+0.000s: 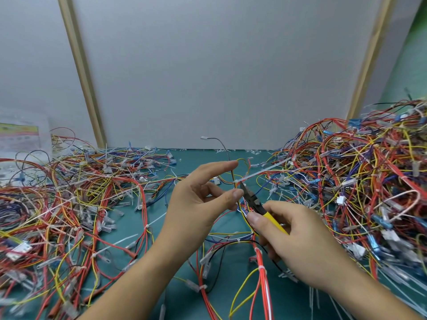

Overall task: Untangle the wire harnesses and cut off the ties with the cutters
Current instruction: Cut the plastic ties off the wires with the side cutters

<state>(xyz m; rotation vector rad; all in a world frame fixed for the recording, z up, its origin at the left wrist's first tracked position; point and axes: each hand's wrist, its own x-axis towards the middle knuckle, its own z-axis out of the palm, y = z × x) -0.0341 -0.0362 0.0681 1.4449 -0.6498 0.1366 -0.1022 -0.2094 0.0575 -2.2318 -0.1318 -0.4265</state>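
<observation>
Centre of frame: right hand point(300, 236) clenched round the yellow-handled cutters point(260, 207), nose at the white tie point(261, 173) on the lifted harness point(260, 262). Left hand point(201, 197) spread, thumb beside the wires, grasping nothing. Judged: harness light, limp, prone to snagging; best held just below the tie. Tie stiff, thin.

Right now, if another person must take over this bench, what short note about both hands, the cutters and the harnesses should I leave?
Left hand: index finger straight, thumb against the raised wire bundle; a pinch cannot be confirmed.
Right hand: grips the yellow cutters, tips at a white tie on that bundle, not yet cut.
Harnesses lie tangled in a left pile and a right pile on the green mat.
Done: loose tie pieces on the mat.
Left: many ties are uncut.
</observation>
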